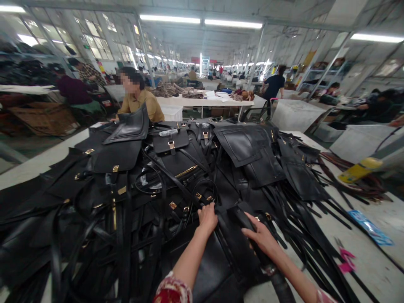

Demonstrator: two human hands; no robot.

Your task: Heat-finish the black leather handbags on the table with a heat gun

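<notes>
My left hand (207,216) is closed, its fingers curled over the edge of a black leather bag piece (202,261) at the near middle of the table. Just right of it, my right hand (261,236) grips a long black handheld tool (259,254), with thumb and fingers on either side. A thick, dark hose-like part (282,287) shows below that hand; the tool's exact kind is unclear. Its front end lies over the black leather. Around both hands are heaped black leather backpacks (172,147) with gold-coloured buckles and long straps.
Pink-handled snippers (347,260) and a blue-and-white packet (370,227) lie at the right on the white table (389,216). A yellow bottle (360,169) rests by brown straps (344,162). A person in a tan shirt (143,104) sits across the table.
</notes>
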